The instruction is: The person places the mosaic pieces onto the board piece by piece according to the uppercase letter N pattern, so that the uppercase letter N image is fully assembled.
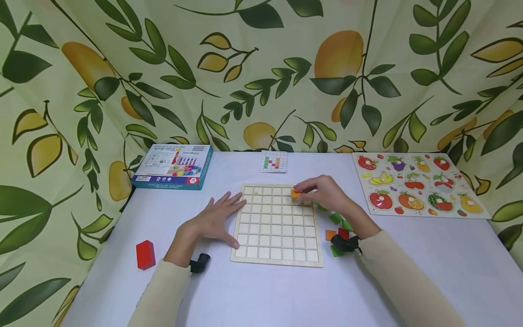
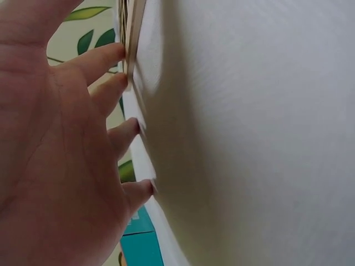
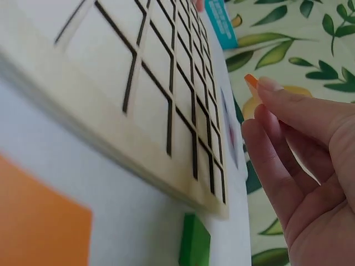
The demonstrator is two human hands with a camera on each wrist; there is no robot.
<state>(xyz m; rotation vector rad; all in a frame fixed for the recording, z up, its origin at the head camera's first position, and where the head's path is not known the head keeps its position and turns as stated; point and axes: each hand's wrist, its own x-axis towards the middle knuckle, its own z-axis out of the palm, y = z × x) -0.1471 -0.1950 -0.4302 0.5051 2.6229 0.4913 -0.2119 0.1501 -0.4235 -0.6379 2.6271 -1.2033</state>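
A pale wooden grid board (image 1: 264, 223) lies on the white table, its square cells bare in the head view. My right hand (image 1: 333, 194) pinches an orange square tile (image 1: 296, 193) between thumb and fingertips above the board's far right part. In the right wrist view the tile (image 3: 251, 81) shows edge-on, clear of the board (image 3: 138, 138). My left hand (image 1: 215, 218) is spread along the board's left edge, thumb at the near left corner. Its fingers (image 2: 105, 58) are straight in the left wrist view, some touching the board's edge.
Green tiles (image 1: 336, 218), a red tile (image 1: 343, 233) and an orange tile (image 1: 330, 235) lie right of the board. A pattern card (image 1: 273, 161) is behind it. A boxed set (image 1: 171, 166), a red block (image 1: 145, 255) and a fruit puzzle (image 1: 421, 185) lie farther out.
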